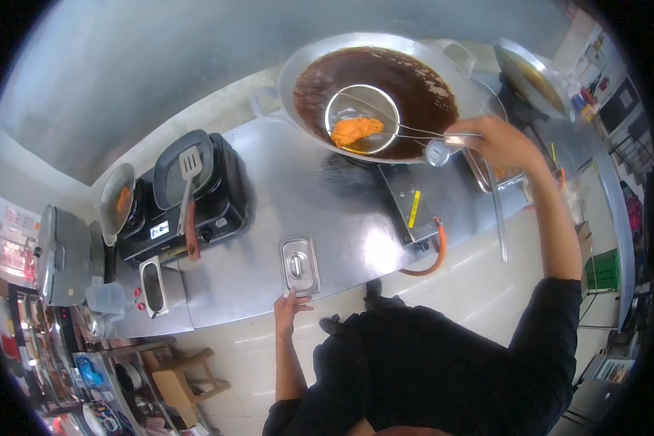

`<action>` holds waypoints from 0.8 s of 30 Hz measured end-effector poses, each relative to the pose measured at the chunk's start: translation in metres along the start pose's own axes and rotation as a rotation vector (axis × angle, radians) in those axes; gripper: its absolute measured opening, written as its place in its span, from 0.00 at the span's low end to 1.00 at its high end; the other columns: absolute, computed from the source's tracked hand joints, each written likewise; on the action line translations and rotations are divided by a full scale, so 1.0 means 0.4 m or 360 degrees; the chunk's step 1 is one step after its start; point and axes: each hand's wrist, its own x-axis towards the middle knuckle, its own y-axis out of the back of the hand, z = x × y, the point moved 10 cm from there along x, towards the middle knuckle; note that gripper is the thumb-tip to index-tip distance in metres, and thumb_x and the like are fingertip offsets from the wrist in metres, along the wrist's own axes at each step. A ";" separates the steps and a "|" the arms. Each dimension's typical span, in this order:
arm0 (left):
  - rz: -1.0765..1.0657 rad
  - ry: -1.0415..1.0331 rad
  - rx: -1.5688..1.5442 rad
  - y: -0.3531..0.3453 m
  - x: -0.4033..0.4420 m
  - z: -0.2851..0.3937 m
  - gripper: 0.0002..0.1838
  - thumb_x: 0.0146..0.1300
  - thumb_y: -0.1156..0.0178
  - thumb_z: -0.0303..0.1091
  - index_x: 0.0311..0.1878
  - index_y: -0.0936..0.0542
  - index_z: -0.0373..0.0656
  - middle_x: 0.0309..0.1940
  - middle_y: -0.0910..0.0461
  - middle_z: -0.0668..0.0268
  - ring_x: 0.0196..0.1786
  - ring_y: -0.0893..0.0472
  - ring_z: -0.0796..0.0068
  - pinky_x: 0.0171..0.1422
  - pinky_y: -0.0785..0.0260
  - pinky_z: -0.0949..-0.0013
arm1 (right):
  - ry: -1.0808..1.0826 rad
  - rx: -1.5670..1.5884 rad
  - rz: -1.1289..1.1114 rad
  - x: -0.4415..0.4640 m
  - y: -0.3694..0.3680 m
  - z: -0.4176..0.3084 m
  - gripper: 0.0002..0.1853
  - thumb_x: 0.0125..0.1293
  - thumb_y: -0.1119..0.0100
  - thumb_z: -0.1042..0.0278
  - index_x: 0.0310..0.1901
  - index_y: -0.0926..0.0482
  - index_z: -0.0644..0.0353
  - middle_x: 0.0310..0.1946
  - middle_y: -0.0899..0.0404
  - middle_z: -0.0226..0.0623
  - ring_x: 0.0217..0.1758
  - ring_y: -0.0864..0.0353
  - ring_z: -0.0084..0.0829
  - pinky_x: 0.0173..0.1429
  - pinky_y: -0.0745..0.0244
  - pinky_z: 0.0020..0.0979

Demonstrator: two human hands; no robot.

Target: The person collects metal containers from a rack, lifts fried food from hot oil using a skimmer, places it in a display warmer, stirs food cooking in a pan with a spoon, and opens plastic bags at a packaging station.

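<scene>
My right hand [498,142] is wrapped round the handle of a wire-mesh skimmer [400,115]. The skimmer's round basket is over the dark oil [421,91] in a big metal wok [287,62], and one orange-brown fried piece [357,131] that looks like chicken lies in it. A dial thermometer [437,152] sits by the wok's near rim, just below the skimmer handle. At the counter's front edge, my left hand [291,314] has its fingers apart, the tips at the near end of a small lidded steel container [299,265].
A black double-burner stove [225,211] on the left carries a square pan [168,171] with a slotted spatula [190,174] across it. Beside it are a frying pan [116,203] and a large pot [65,254]. An orange hose [441,254] hangs from the wok's burner [407,203].
</scene>
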 end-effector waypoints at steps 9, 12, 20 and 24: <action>0.0010 -0.0017 0.0005 0.007 0.009 -0.010 0.22 0.68 0.45 0.47 0.39 0.27 0.31 0.31 0.17 0.47 0.26 0.16 0.58 0.34 0.20 0.64 | -0.0115 -0.0130 0.0038 -0.022 0.017 -0.033 0.14 0.63 0.48 0.73 0.49 0.20 0.58 0.44 0.18 0.46 0.49 0.21 0.48 0.55 0.28 0.41; 0.0023 -0.0020 -0.0006 0.005 0.009 -0.007 0.22 0.68 0.44 0.47 0.38 0.27 0.31 0.30 0.18 0.47 0.26 0.16 0.59 0.33 0.20 0.63 | -0.0148 -0.0266 0.0054 -0.024 0.010 -0.011 0.13 0.63 0.48 0.71 0.49 0.19 0.56 0.43 0.18 0.46 0.48 0.21 0.48 0.54 0.28 0.41; 0.0004 -0.0011 -0.0041 0.006 0.011 -0.013 0.22 0.68 0.45 0.45 0.39 0.28 0.28 0.30 0.18 0.46 0.27 0.16 0.58 0.34 0.20 0.63 | 0.0009 -0.0010 0.0143 -0.013 0.005 0.002 0.14 0.61 0.46 0.72 0.48 0.18 0.56 0.38 0.17 0.43 0.42 0.19 0.44 0.50 0.27 0.40; 0.0035 -0.0022 0.0004 0.013 0.011 -0.018 0.24 0.68 0.45 0.45 0.38 0.29 0.25 0.33 0.18 0.44 0.28 0.16 0.56 0.36 0.22 0.66 | -0.0205 0.0317 0.0019 -0.003 0.000 0.095 0.17 0.59 0.46 0.73 0.50 0.19 0.58 0.31 0.18 0.39 0.32 0.21 0.30 0.39 0.27 0.32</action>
